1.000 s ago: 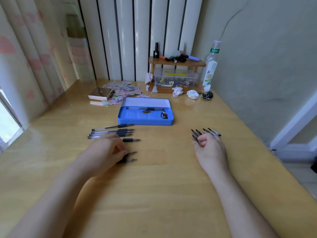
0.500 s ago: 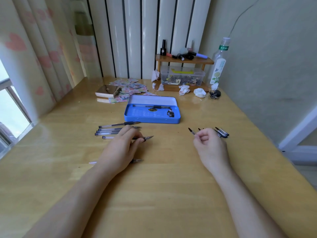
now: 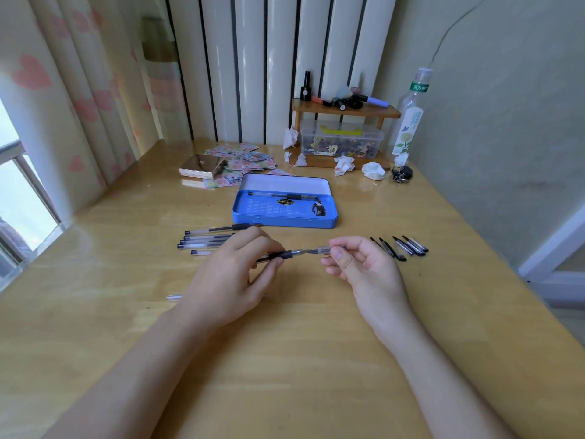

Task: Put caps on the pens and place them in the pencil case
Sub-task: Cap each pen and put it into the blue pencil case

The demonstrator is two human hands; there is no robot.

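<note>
My left hand (image 3: 232, 274) grips a clear pen (image 3: 286, 254) with a black grip, its tip pointing right. My right hand (image 3: 364, 267) pinches a clear cap (image 3: 323, 249) just at the pen's tip. Several uncapped pens (image 3: 209, 239) lie in a row to the left, partly hidden by my left hand; one more pen (image 3: 174, 297) shows under my left wrist. Several loose caps (image 3: 402, 247) lie to the right of my right hand. The open blue pencil case (image 3: 285, 217) sits beyond both hands with one capped pen (image 3: 281, 196) inside.
Behind the case lie a gold box (image 3: 201, 167) on patterned papers, crumpled tissues (image 3: 343, 164), a wooden shelf (image 3: 345, 110) over a clear plastic box, and a tall bottle (image 3: 408, 122). The wall runs along the right; a window and curtain are on the left.
My left hand lifted a pen off the table and swung its tip to the right. My right hand picked a cap from the pile and brought it left to the pen's tip.
</note>
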